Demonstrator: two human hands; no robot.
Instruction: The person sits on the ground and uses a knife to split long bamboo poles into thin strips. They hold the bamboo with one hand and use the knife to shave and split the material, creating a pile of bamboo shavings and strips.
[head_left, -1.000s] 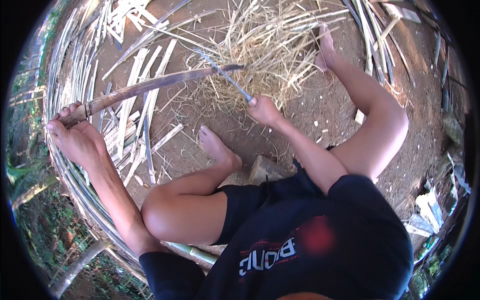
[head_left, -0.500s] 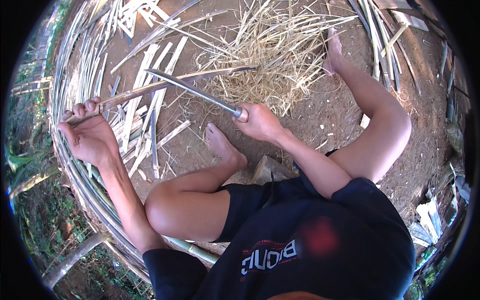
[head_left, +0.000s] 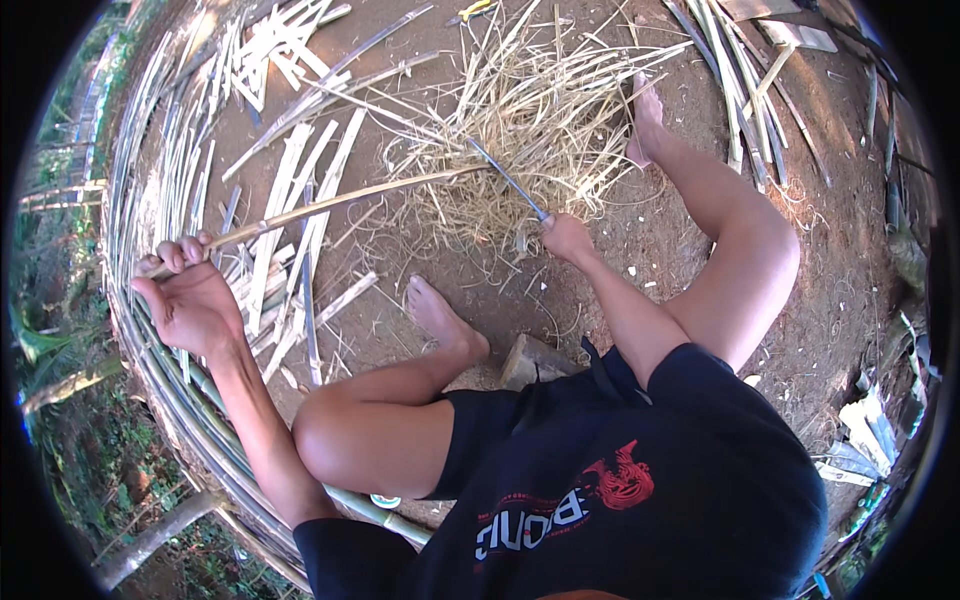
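At the left, my left hand (head_left: 192, 298) is closed round one end of a long, thin bamboo strip (head_left: 335, 203). The strip slants up to the right, and its far end lies over a heap of pale bamboo shavings (head_left: 550, 95). My right hand (head_left: 568, 240) grips the handle of a long-bladed knife (head_left: 512, 184), its handle mostly hidden by the fingers. The blade points up and left and crosses the strip near its far end; I cannot tell whether they touch.
Split bamboo pieces (head_left: 290, 200) lie on the earth at the left, more strips (head_left: 745, 90) at the upper right. A wooden block (head_left: 527, 362) sits between my legs. Long bamboo poles (head_left: 190, 385) curve along the left. A yellow-handled object (head_left: 475, 10) lies beyond the heap.
My right hand and the knife have moved right and away from me, the blade now near the strip's far end. My left hand has shifted slightly right and nearer, and the strip has turned.
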